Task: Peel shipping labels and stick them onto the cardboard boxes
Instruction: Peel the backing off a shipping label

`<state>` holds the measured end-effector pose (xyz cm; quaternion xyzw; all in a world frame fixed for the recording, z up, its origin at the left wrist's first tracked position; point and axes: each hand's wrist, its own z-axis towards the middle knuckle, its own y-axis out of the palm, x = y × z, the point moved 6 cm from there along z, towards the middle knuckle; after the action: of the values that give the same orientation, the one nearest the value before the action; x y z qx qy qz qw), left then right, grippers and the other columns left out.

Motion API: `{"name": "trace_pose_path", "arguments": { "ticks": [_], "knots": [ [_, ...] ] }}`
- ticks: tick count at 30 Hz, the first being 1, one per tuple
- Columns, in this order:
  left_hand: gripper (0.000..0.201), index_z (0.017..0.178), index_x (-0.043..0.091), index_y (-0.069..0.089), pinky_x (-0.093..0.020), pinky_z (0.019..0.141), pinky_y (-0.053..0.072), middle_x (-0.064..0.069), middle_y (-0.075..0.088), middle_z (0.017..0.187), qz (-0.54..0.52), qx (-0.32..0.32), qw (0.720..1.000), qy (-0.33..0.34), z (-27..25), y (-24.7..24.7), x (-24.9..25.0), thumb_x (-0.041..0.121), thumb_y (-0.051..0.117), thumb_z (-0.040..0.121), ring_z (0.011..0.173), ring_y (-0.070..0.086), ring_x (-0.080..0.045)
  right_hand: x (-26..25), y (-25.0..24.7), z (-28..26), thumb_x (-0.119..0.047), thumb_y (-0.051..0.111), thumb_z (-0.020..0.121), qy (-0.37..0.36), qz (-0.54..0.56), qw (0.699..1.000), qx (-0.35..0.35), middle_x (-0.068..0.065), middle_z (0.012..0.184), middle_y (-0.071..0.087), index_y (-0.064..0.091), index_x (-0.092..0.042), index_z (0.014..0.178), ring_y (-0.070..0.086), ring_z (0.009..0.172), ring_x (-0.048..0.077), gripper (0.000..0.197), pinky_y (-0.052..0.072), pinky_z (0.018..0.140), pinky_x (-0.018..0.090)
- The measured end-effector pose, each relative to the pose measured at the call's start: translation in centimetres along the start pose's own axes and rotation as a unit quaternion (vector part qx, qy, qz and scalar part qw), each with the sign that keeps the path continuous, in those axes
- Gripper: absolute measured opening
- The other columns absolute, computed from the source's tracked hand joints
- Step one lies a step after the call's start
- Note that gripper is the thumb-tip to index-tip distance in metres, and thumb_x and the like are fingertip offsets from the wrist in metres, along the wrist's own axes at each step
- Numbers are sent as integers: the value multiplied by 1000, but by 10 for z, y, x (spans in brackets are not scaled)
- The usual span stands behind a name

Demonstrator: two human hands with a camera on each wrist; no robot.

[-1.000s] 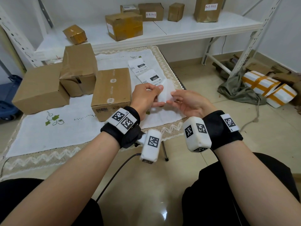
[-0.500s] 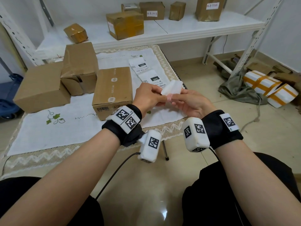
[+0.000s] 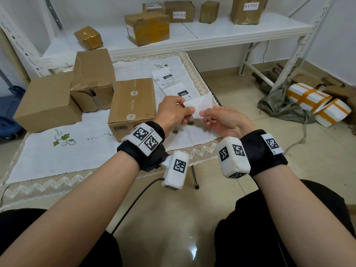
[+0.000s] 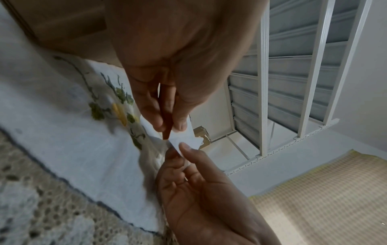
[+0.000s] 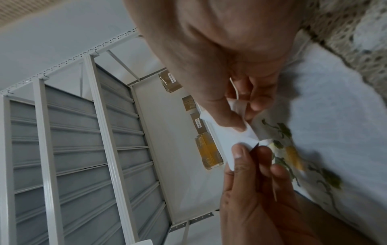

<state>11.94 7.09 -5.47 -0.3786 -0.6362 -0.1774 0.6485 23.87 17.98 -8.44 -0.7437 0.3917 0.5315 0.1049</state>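
— So, where are my hands?

— Your left hand [image 3: 174, 112] and right hand [image 3: 224, 122] meet above the near right corner of the surface [image 3: 57, 160]. Between them you hold one white shipping label [image 3: 199, 106].

— And the fingers?

— Your left thumb and fingers [image 4: 156, 114] pinch the label's left edge; your right thumb and fingers [image 5: 232, 119] pinch its lower right edge. Whether label and backing have separated, I cannot tell.

— What lies past it?

— Just left of your left hand, a printed cardboard box [image 3: 133, 105] stands on the white embroidered cloth [image 3: 92, 147]. Behind your hands a strip of printed labels [image 3: 169, 83] lies flat on the cloth. Further left stand a crumpled box [image 3: 93, 78] and a plain box [image 3: 48, 101], touching each other. Beyond, the white shelf [image 3: 221, 33] carries several taped parcels [image 3: 147, 27].
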Motion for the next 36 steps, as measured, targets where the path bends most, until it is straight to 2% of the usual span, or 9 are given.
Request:
{"name": "trace_pose_path", "arguments": {
  "ticks": [4,7,9,12,16,19,24,30,36],
  "knots": [
    [18,105,6,66,-20,59,53,-16,69,87,8,-5,1000,18,-3,3,1,7,75,90,66,65,-16,-1,3,-3,8,64,90,-6,-9,1000,6,7,70,64,58,-8,83,58,61,17,18,45,48,21],
    [16,87,17,62,-34,75,59,-18,68,84,37,-9,998,42,-4,5,3,7,74,90,69,64,-19,1,5,-5,8,63,91,-5,0,1000,10,15,84,70,62,-4,92,69,72,26,12,51,57,22],
    [11,80,10,68,-42,83,59,-16,69,78,64,-13,997,50,-4,6,4,9,74,90,68,63,-18,1,6,-6,7,66,90,-10,10,1000,9,14,83,72,64,-2,90,70,73,25,9,55,63,23],
    [12,73,10,73,-46,82,59,-7,67,68,78,-8,996,39,-6,5,7,17,73,82,67,60,-17,2,5,-5,6,68,90,-16,24,1000,8,11,80,74,68,-1,93,71,71,21,8,60,64,22],
    [52,85,-6,72,-49,85,59,-7,61,68,63,-1,998,18,-6,6,7,40,70,62,68,57,-15,2,6,-5,8,64,91,-25,25,999,9,9,79,74,68,-2,89,69,75,20,12,60,62,21],
    [38,88,-4,76,-45,87,60,-16,75,81,31,-6,999,5,-6,8,5,32,80,76,73,67,-17,2,7,-5,10,63,92,-24,15,1000,-5,9,78,75,69,-2,91,70,76,20,13,60,62,21],
    [7,90,5,74,-42,86,63,-22,75,102,-24,2,1000,-13,-2,9,2,11,78,87,82,71,-25,3,10,-6,7,63,93,-19,13,999,-31,7,85,76,69,-3,99,73,78,16,14,62,73,23],
    [13,92,0,76,-49,85,62,-23,76,98,-9,9,1000,-11,1,7,-1,11,76,87,81,74,-33,2,10,-9,-7,65,97,-22,30,999,-21,9,89,75,68,-4,100,73,81,19,5,64,71,29],
    [19,95,-5,75,-48,84,62,-26,75,100,-8,1,1000,-17,0,12,-6,12,74,87,81,73,-34,2,12,-9,-2,60,98,-18,32,999,-22,13,91,73,66,-3,99,72,82,22,6,62,76,44]
  ]
}}
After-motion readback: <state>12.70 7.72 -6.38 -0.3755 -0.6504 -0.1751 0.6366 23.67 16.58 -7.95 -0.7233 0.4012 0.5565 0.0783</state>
